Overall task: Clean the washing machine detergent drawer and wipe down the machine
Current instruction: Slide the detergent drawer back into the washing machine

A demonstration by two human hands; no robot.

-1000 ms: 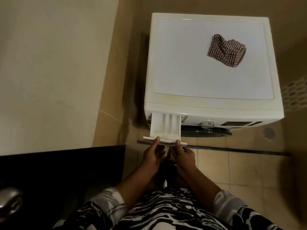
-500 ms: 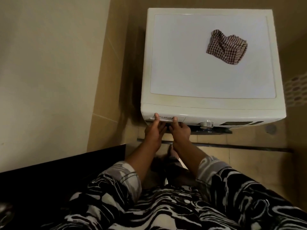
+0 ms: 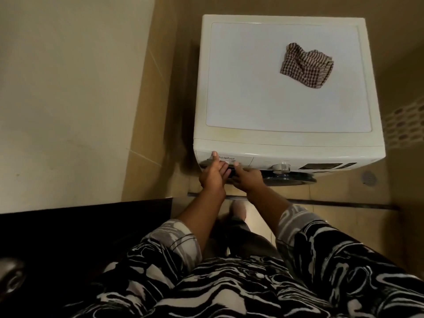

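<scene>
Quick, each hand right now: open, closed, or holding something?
Left hand: grips the drawer front, thumb above, fingers underneath.
Right hand: at the drawer front; fingers hidden, grip cannot be told.

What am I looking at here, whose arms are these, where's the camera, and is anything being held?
This is one picture from a camera worn on a person's head, looking down. The arms are that person's own. The left hand and right hand touch the detergent drawer, which sits flush in the front of a white washing machine. Whether the fingers hook its handle is hidden. A checked cloth lies crumpled on the machine's top, untouched.
</scene>
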